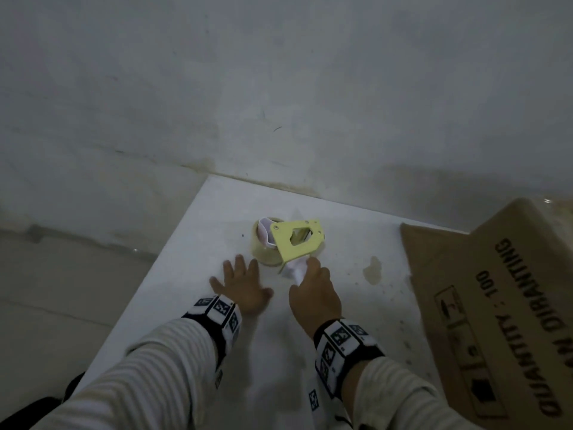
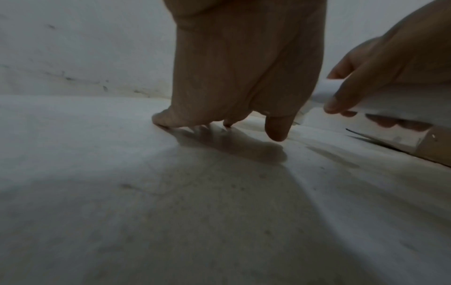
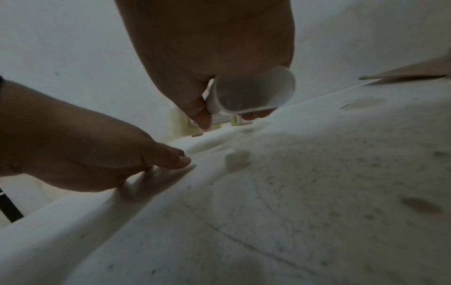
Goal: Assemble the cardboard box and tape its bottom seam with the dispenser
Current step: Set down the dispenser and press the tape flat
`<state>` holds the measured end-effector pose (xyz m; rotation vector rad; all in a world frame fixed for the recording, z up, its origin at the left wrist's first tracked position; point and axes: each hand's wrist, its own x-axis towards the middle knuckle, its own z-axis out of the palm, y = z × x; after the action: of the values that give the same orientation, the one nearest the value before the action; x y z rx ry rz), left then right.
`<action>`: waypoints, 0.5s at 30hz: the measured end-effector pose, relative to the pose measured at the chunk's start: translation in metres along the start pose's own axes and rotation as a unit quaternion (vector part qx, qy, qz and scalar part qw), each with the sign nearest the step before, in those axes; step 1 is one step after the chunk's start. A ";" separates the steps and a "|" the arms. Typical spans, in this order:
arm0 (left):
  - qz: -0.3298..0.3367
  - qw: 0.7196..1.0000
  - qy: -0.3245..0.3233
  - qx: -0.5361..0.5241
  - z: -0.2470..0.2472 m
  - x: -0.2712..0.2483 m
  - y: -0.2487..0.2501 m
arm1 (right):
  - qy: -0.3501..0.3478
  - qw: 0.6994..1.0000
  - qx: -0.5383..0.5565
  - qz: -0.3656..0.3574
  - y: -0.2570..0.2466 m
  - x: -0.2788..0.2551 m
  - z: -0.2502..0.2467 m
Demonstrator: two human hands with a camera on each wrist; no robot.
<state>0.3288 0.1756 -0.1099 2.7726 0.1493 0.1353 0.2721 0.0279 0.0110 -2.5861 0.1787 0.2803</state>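
My left hand [image 1: 240,285] lies spread and flat on the white bench [image 1: 192,274], holding nothing, probably to steady me. Just right of it, my right hand [image 1: 313,291] pinches a curled white strip [image 1: 294,270] at the yellow plastic dispenser [image 1: 293,243] near the far edge. The brown cardboard box [image 1: 490,305], stiff and printed, waits at the right edge.
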 end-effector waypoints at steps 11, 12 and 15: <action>-0.103 0.969 -0.216 0.067 -0.051 -0.040 0.033 | -0.004 1.000 -0.023 0.017 0.005 0.019 0.022; -0.102 0.969 -0.216 0.067 -0.050 -0.040 0.032 | -0.010 1.000 -0.020 0.017 0.006 0.018 0.022; -0.110 0.971 -0.205 0.061 -0.056 -0.038 0.032 | -0.019 0.999 -0.030 0.009 0.009 0.013 0.018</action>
<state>0.2878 0.1602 -0.0492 2.8095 0.3646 -0.5149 0.2799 0.0286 -0.0121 -2.6376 0.1841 0.3458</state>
